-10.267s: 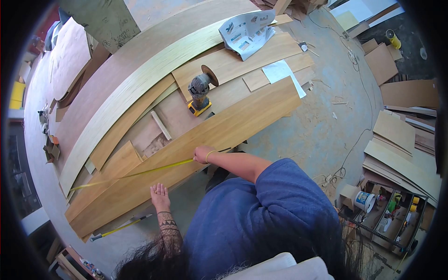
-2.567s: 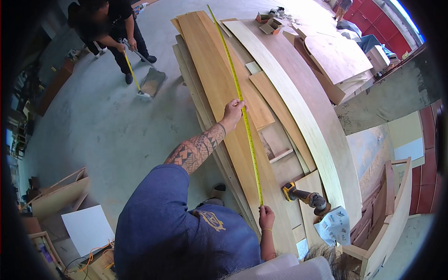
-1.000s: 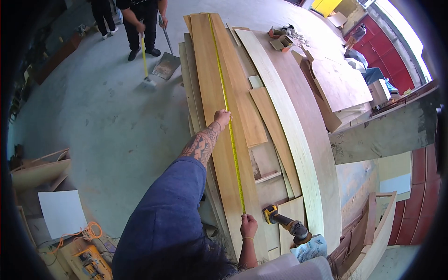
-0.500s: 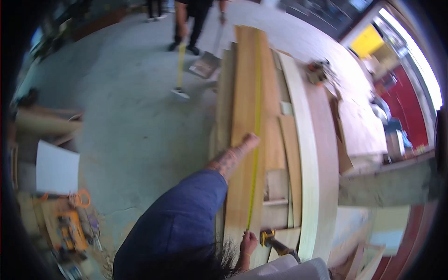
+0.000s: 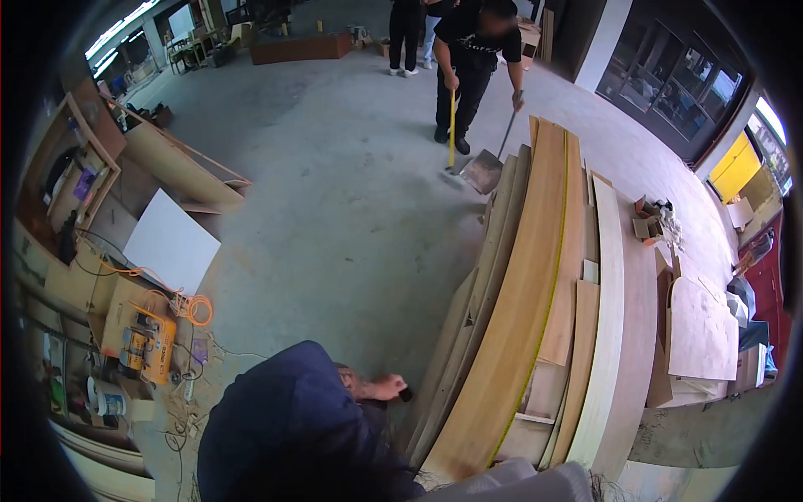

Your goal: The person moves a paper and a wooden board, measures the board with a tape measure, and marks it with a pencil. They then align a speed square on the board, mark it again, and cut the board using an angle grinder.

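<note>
My left hand (image 5: 387,386), below a dark blue sleeve, is closed on a small black object (image 5: 406,393) whose kind I cannot make out. The hand is low, just left of the stacked boards. A yellow measuring tape (image 5: 555,289) stretches lengthwise over a wide brown wooden board (image 5: 510,309), from its far end to the bottom of the view. My right hand is out of sight; grey fabric (image 5: 523,484) covers the near end of the boards.
A person (image 5: 473,67) with a yellow-handled broom (image 5: 452,125) and a dustpan (image 5: 483,171) stands beyond the boards. At left are a white panel (image 5: 171,243), an orange-yellow machine (image 5: 149,345) and an orange hose (image 5: 199,310). Plywood (image 5: 703,326) stands at right.
My left hand has left the tape and drawn back down beside the boards, now with the black object. My right hand and the yellow-black power tool have gone from view. The view has shifted.
</note>
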`<act>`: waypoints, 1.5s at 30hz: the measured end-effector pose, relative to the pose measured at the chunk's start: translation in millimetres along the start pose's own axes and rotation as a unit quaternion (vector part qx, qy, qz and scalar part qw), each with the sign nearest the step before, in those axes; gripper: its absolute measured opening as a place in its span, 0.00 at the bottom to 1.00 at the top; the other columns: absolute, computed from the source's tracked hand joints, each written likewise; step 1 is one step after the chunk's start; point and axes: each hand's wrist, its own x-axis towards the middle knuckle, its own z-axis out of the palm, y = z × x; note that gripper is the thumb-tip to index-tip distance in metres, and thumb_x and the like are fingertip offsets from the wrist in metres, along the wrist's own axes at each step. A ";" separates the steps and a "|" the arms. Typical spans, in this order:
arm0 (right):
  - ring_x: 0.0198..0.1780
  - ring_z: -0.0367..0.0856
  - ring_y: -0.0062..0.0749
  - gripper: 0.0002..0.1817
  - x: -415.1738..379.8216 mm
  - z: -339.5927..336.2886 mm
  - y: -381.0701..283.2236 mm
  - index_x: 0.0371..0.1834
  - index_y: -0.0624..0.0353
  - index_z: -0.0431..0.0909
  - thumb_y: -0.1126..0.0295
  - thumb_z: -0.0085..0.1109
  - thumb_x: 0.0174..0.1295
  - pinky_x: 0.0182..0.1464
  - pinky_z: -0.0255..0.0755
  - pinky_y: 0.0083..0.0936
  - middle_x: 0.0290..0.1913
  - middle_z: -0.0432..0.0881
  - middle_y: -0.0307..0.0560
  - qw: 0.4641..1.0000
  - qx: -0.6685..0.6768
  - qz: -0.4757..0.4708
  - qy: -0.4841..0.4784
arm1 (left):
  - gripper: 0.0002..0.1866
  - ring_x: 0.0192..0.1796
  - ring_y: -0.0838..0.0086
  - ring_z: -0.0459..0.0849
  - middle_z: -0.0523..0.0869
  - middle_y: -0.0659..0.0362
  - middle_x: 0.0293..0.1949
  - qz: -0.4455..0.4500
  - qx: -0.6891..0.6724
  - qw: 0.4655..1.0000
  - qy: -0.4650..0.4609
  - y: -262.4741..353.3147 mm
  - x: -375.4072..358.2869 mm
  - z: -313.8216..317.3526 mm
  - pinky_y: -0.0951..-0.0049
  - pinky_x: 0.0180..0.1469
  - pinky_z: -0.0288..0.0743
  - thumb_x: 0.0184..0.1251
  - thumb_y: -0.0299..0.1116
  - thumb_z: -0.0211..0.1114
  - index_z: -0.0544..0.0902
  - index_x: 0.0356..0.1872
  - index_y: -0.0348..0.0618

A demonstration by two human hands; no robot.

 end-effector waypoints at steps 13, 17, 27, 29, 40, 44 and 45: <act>0.39 0.81 0.64 0.26 -49.8 -0.6 147.5 0.40 0.65 0.83 0.47 0.65 0.70 0.44 0.77 0.56 0.37 0.83 0.65 0.995 0.062 0.077 0.020 | 0.22 0.32 0.70 0.89 0.89 0.58 0.27 -0.064 0.042 0.995 0.057 2.8 10.4 -55.9 0.64 0.42 0.83 0.85 0.53 0.57 0.84 0.40 0.44; 0.47 0.84 0.64 0.21 -74.9 -53.6 68.2 0.40 0.61 0.83 0.51 0.67 0.69 0.49 0.77 0.55 0.41 0.86 0.64 0.983 0.079 0.158 0.043 | 0.24 0.33 0.78 0.85 0.86 0.62 0.29 -0.070 0.095 0.989 -0.088 78.2 -10.2 -17.6 0.74 0.41 0.81 0.88 0.53 0.53 0.88 0.50 0.44; 0.57 0.86 0.51 0.15 -92.3 -100.1 27.3 0.44 0.50 0.85 0.52 0.70 0.67 0.55 0.81 0.52 0.52 0.84 0.51 0.947 0.044 0.318 -0.012 | 0.15 0.42 0.80 0.84 0.86 0.63 0.40 0.138 0.118 0.941 -0.285 160.0 4.3 130.7 0.77 0.48 0.81 0.84 0.38 0.60 0.87 0.58 0.39; 0.57 0.85 0.52 0.15 -98.1 -100.5 18.1 0.44 0.51 0.86 0.52 0.71 0.67 0.55 0.81 0.51 0.55 0.82 0.51 0.942 0.027 0.334 0.004 | 0.14 0.43 0.79 0.85 0.87 0.61 0.43 0.172 0.141 0.926 -0.304 179.7 14.4 142.1 0.77 0.49 0.80 0.82 0.35 0.60 0.86 0.57 0.39; 0.54 0.84 0.52 0.14 -105.4 -75.4 19.4 0.43 0.52 0.84 0.54 0.71 0.66 0.54 0.80 0.51 0.59 0.83 0.45 0.935 0.027 0.347 0.061 | 0.11 0.44 0.78 0.86 0.89 0.60 0.40 0.220 0.229 0.885 -0.339 222.9 67.2 195.9 0.73 0.50 0.81 0.73 0.34 0.69 0.84 0.49 0.39; 0.50 0.84 0.54 0.15 -105.6 -76.1 19.5 0.40 0.52 0.82 0.53 0.71 0.65 0.52 0.80 0.51 0.49 0.86 0.46 0.936 0.030 0.344 0.074 | 0.11 0.43 0.78 0.86 0.89 0.60 0.40 0.241 0.229 0.879 -0.343 219.8 93.2 204.6 0.73 0.48 0.81 0.74 0.35 0.69 0.84 0.49 0.39; 0.50 0.84 0.54 0.15 -105.2 -75.4 19.5 0.40 0.52 0.82 0.53 0.71 0.65 0.52 0.80 0.51 0.49 0.86 0.46 0.937 0.033 0.340 0.074 | 0.12 0.44 0.76 0.87 0.90 0.59 0.40 0.240 0.231 0.882 -0.334 221.2 100.3 204.0 0.71 0.49 0.81 0.73 0.36 0.69 0.85 0.49 0.40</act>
